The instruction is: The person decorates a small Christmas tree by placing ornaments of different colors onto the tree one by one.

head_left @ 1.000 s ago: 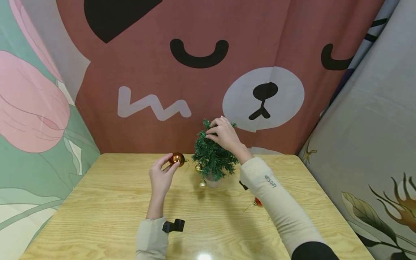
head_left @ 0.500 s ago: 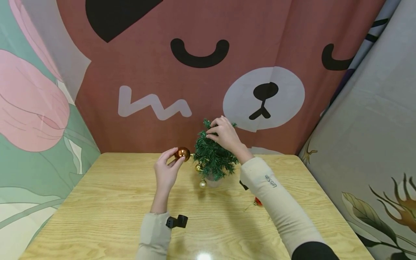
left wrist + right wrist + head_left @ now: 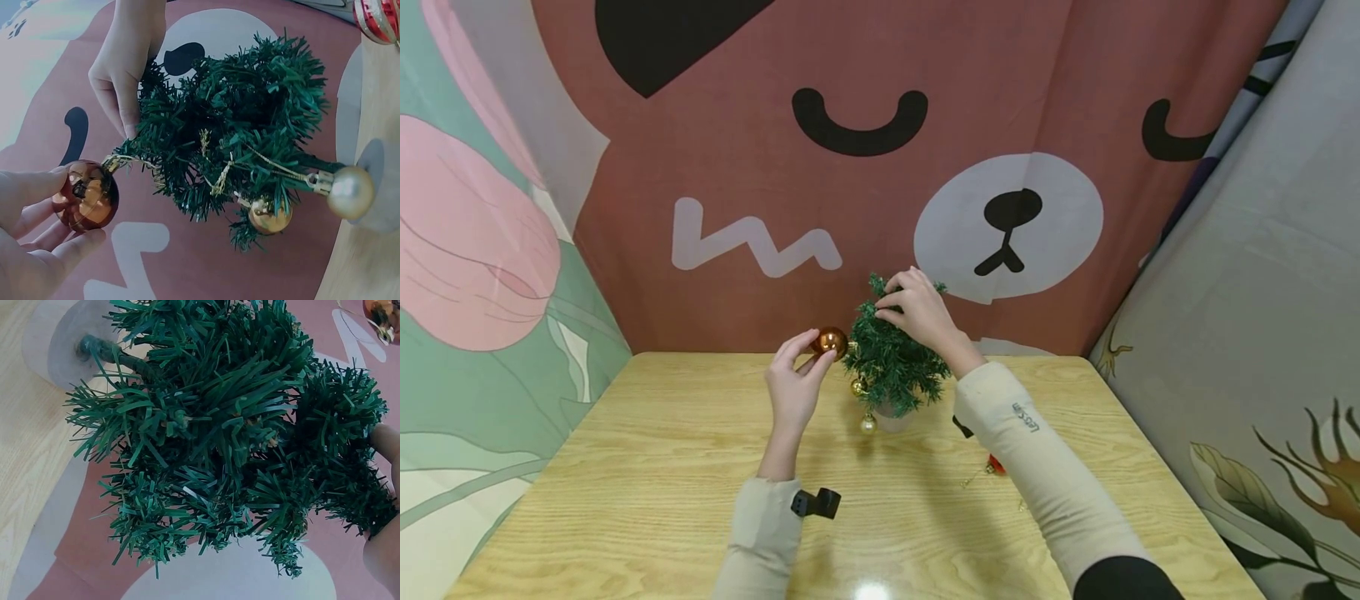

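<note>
My left hand (image 3: pixel 793 390) pinches a shiny copper-coloured Christmas bauble (image 3: pixel 831 343) between thumb and fingertips, just left of a small artificial Christmas tree (image 3: pixel 895 358). In the left wrist view the gold cap and string of the bauble (image 3: pixel 87 195) reach toward the branches. My right hand (image 3: pixel 917 310) holds the tree near its top, thumb and fingers at a branch; in the right wrist view the greenery (image 3: pixel 219 425) hides part of the fingers. Two baubles hang low on the tree's left side: a shiny gold one (image 3: pixel 271 216) and a pale pearly one (image 3: pixel 351 192).
The tree stands in a pale pot (image 3: pixel 893 420) on a wooden table (image 3: pixel 647 467). A red bauble (image 3: pixel 996 465) lies to the right, partly hidden by my right sleeve (image 3: pixel 1037 450). A curtain with a bear print (image 3: pixel 737 308) hangs behind the table.
My left hand has moved right and farther from me, bringing the copper bauble up to the tree's left side. My right hand has stayed at the top of the tree.
</note>
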A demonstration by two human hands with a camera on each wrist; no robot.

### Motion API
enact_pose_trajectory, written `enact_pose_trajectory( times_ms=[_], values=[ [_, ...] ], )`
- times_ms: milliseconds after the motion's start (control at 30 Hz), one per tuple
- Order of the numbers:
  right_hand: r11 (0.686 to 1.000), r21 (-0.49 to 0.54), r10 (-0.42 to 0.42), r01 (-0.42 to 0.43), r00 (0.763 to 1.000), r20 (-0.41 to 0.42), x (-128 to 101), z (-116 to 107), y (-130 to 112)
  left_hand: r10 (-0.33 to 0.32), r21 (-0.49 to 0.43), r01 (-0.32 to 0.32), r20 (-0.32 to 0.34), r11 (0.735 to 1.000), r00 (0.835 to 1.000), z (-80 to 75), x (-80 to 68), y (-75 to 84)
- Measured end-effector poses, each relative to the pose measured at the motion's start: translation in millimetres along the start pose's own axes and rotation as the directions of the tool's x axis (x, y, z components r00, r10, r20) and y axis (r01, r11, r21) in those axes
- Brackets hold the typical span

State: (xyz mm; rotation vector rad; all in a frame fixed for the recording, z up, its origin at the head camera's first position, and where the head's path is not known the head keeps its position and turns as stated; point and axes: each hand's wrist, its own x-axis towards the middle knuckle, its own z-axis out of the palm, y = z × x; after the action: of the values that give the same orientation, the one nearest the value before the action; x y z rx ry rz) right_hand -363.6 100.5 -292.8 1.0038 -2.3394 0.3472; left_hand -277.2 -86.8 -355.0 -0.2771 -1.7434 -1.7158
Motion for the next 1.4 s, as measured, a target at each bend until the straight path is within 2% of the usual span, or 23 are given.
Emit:
enact_pose_trajectory(
  times_ms=[167,267,467,567,700,800,933,1133,1400],
  values=[
    [1.000,0.006,0.002,-0.002,1.000,0.005,0,-1,0,0.010,-0.059,-0.012,-0.033,0.998,0.999,3.5,2.0,10.7],
    [1.000,0.002,0.004,-0.004,1.000,0.009,0,-1,0,-0.012,-0.082,0.008,-0.047,0.997,0.999,6.0,3.2,19.7],
    [1.000,-0.004,-0.012,0.012,1.000,0.000,1,-1,1,-0.079,-0.133,0.070,-0.062,0.989,0.995,13.1,11.0,6.2],
    [1.000,0.006,-0.016,0.016,1.000,0.001,1,-2,1,-0.108,-0.154,0.098,-0.053,0.983,0.993,14.4,11.3,13.4],
    [1.000,0.023,-0.005,0.005,1.000,0.009,1,-3,1,-0.134,-0.149,0.125,-0.053,0.981,0.990,15.6,12.8,13.1],
    [0.999,0.034,0.000,0.000,1.000,0.006,1,-4,2,-0.135,-0.152,0.123,-0.071,0.981,0.988,17.5,15.2,3.5],
    [0.999,0.053,-0.009,0.010,1.000,-0.020,0,-4,2,-0.141,-0.190,0.124,-0.076,0.974,0.987,18.8,16.2,4.0],
    [0.994,0.061,-0.080,0.087,0.991,-0.112,-1,-3,1,-0.155,-0.223,0.134,-0.081,0.966,0.985,19.5,16.2,4.3],
    [0.969,0.047,-0.227,0.243,0.948,-0.223,3,-6,-7,-0.160,-0.251,0.135,-0.081,0.959,0.984,20.0,17.9,4.4]
  ],
)
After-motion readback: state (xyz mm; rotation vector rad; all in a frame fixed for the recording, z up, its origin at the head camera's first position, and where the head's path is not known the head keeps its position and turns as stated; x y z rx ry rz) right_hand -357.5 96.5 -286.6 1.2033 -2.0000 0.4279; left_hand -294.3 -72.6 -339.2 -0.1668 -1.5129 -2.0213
